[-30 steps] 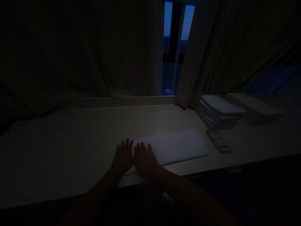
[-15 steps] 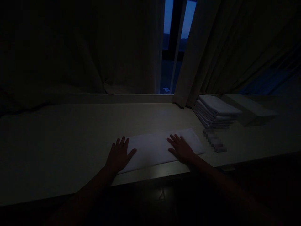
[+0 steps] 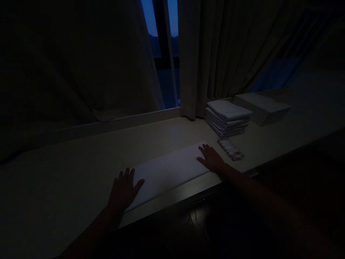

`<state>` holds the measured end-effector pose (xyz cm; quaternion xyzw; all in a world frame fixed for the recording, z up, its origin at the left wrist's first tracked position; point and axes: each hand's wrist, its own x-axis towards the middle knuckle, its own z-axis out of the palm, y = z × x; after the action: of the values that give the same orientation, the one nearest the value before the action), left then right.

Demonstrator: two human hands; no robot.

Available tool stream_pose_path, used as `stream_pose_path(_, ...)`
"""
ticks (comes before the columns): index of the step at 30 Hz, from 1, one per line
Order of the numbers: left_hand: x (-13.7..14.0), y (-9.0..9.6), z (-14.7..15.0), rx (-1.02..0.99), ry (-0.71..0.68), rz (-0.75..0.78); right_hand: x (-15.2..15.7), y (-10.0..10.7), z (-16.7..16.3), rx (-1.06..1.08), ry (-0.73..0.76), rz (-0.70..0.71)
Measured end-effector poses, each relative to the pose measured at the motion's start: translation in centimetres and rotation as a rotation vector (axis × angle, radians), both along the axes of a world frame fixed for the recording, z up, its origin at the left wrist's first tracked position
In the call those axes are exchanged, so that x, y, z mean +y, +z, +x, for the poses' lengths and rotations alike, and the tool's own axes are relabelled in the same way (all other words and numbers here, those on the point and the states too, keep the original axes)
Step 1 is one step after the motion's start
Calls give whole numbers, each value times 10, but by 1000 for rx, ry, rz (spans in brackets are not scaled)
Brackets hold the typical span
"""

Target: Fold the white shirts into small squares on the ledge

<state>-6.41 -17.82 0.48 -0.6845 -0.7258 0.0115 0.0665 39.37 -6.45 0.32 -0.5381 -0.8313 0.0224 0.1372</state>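
A white folded cloth, long and flat like a towel, lies along the front of the pale tabletop. My left hand rests at its left end, fingers spread and thumb over the cloth. At the opposite end my right hand lies flat with fingers apart, covering the right edge. Neither hand grips anything. The room is very dark, so the cloth's finer folds do not show.
A stack of folded white cloths stands at the back right, with a pale box beyond it. A pixelated oblong item lies before the stack. Curtains hang behind the table, parted at a window.
My view has turned to the right and tilted. My right hand has slid outward to the cloth's right edge. The left hand stays at the left end.
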Motion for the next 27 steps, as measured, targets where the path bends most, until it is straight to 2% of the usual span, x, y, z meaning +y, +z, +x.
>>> stream_pose_path(3,1,7,4,44,-3,-10,-1,1,1,9,-2,10)
stream_pose_path(6,4,23,32,87,-34,59,-1,1,1,-4,-6,-10)
stream_pose_path(9,11,35,94,57,-106,104,-1,2,1,-20,-10,-34)
stream_pose_path(13,21,33,187,-84,-232,76,-1,3,1,-32,-11,-43)
stream_pose_path(16,24,25,223,-147,-232,84,-1,3,1,-36,-8,-46)
stream_pose_path(18,21,22,221,-157,-192,96,-1,4,2,-38,-7,-51)
stream_pose_path(20,13,20,203,-148,-159,101,-1,4,2,-40,-10,-55)
stream_pose_path(27,-37,11,90,-56,8,78,-2,3,1,-43,-10,-33)
